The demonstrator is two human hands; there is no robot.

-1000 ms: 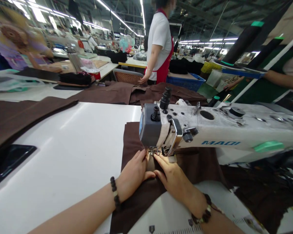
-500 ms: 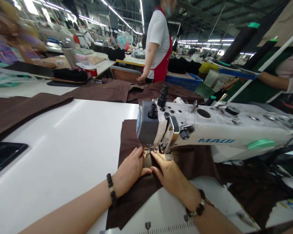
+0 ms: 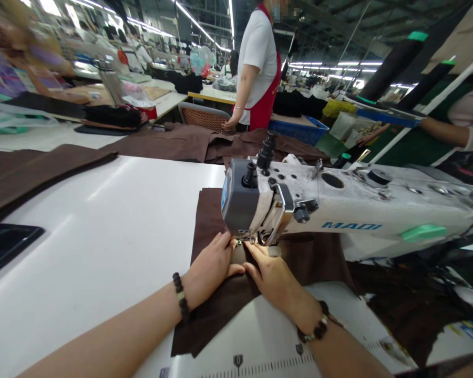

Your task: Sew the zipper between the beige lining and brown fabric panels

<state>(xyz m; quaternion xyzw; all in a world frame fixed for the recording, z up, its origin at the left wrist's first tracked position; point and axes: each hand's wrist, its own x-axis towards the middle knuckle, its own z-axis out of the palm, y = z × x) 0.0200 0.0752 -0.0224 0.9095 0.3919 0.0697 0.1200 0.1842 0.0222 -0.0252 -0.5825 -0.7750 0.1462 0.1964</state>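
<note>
A piece of dark brown fabric [image 3: 211, 210] lies under the head of a white sewing machine [image 3: 339, 210]. My left hand [image 3: 213, 262] rests on it just left of the presser foot [image 3: 239, 242], fingers stretched forward and thumb out to the side. On the other side of the foot, my right hand [image 3: 274, 275] presses the same cloth with fingers extended. Both thumb tips nearly meet in front of the needle area. My fingertips are partly hidden beneath the machine head. A small lamp lights the cloth there.
Stacked brown fabric [image 3: 43, 168] lies at the left, with more brown cloth [image 3: 181, 142] along the table's far edge. A ruler scale [image 3: 260, 365] marks the near edge. Black thread cones [image 3: 396, 68] stand at upper right. A person in a red apron [image 3: 266, 89] stands beyond.
The brown fabric's near edge has moved slightly away from me, toward the machine. Both hands keep their places beside the presser foot. The view has shifted a little.
</note>
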